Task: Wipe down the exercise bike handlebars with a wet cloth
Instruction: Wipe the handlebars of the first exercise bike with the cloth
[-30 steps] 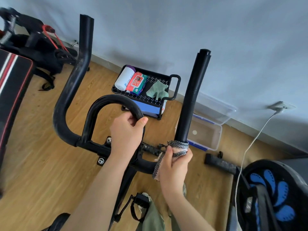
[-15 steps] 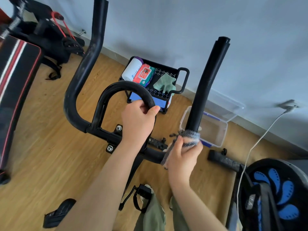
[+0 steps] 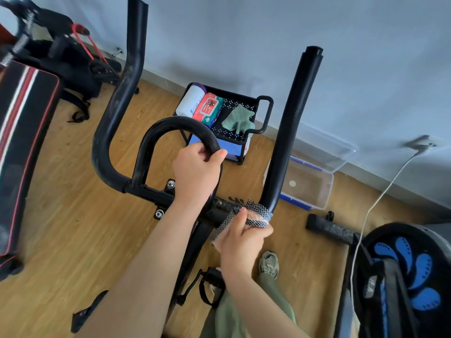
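Looking down over the black handlebars (image 3: 111, 132) of an exercise bike standing on a wooden floor (image 3: 73, 215). Two bare forearms reach up from the bottom of the frame.

The left hand (image 3: 195, 174), at the centre, is closed around the right side of the rounded centre loop (image 3: 151, 140), fingers curled over the tube and thumb tip showing on top.

The right hand (image 3: 241, 242), just below and right of centre, grips a dark cloth (image 3: 256, 217) with a fine white check. The cloth is wrapped round the base of the tall upright bar (image 3: 292, 128), where that bar bends into the crossbar, and one end of it hangs down past the knuckles.

Behind the bars, at upper centre, a black cart (image 3: 231, 104) holds a white roll (image 3: 190, 101), a red pack of wipes (image 3: 208, 108) and a crumpled green cloth (image 3: 238, 119). A clear plastic box (image 3: 307, 191) sits on the floor right of the upright bar, near the wall.

A padded bench (image 3: 22, 132) with red and white stripes fills the left edge. A fan (image 3: 410, 269) with blue blades is at lower right, with a white cable (image 3: 380, 196) running up beside it. One grey shoe (image 3: 269, 263) shows beneath the right hand.
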